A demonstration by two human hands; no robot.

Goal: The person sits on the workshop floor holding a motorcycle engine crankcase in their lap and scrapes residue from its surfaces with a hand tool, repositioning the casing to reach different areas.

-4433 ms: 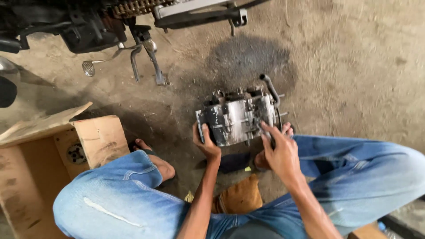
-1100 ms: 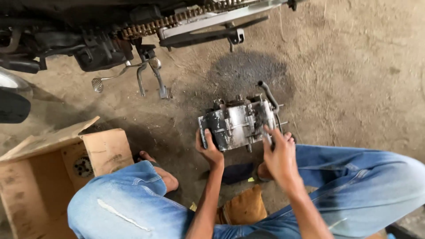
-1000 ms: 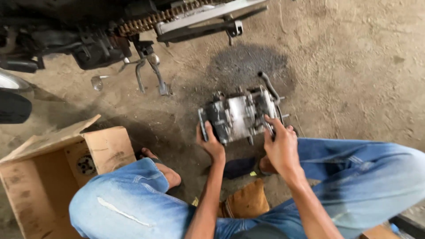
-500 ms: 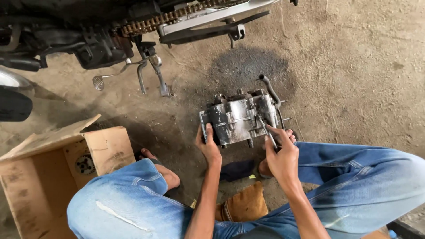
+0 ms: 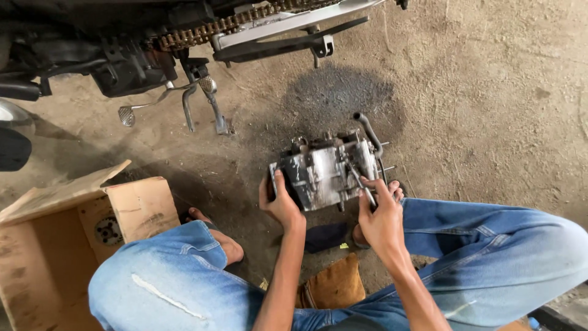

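The person sits low, both arms reaching forward. The left hand [image 5: 280, 205] grips the left side of a grey metal engine block [image 5: 327, 171], thumb pointing up. The right hand [image 5: 381, 216] is closed on a thin metal tool [image 5: 361, 185] at the block's 4 o'clock. The block sits on the dirt floor [image 5: 490, 110], with a motorcycle chain [image 5: 226, 26] at 11 o'clock and a cardboard box [image 5: 55, 245] at 8 o'clock.

Single head-worn view, looking steeply down from above the seated person's knees [image 5: 165, 288] at close range. It faces the dirt floor [image 5: 490, 92] ahead; the motorcycle's underside [image 5: 245, 24] crosses the top edge, a cardboard box [image 5: 55, 245] fills the lower left corner.
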